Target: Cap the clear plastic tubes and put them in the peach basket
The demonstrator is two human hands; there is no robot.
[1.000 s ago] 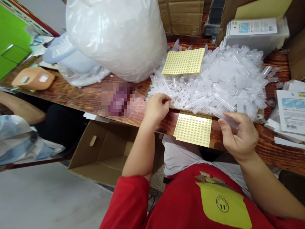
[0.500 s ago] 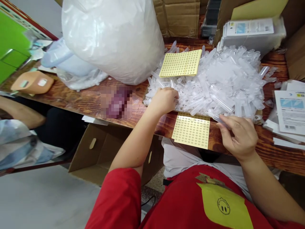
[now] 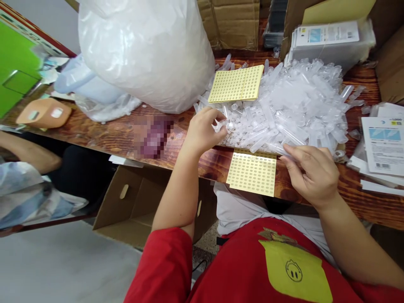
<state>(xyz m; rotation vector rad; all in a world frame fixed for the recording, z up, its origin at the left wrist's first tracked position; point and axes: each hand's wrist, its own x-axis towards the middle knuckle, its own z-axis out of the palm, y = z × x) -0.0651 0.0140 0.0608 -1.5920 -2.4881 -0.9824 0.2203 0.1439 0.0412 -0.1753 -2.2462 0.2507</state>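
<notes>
A heap of clear plastic tubes (image 3: 290, 109) covers the middle of the wooden table (image 3: 104, 132). My left hand (image 3: 203, 130) is at the heap's left edge, its fingers pinched on a small clear tube (image 3: 219, 125). My right hand (image 3: 311, 174) rests at the heap's near edge and holds a long clear tube (image 3: 277, 148) between thumb and fingers. Between my hands lies a yellow sheet of round stickers (image 3: 251, 172). A second yellow sticker sheet (image 3: 236, 83) lies on top of the heap.
A big white plastic bag (image 3: 145, 50) stands at the back left. An open cardboard box (image 3: 139, 202) sits under the table. Printed packets (image 3: 383, 145) lie at the right, a stack of packets (image 3: 328, 38) behind. Another person's arm (image 3: 28, 153) shows at the left.
My left hand reached into the heap's left edge, then drew back a little with a small tube pinched. My right hand moved slightly up toward the heap with its tube.
</notes>
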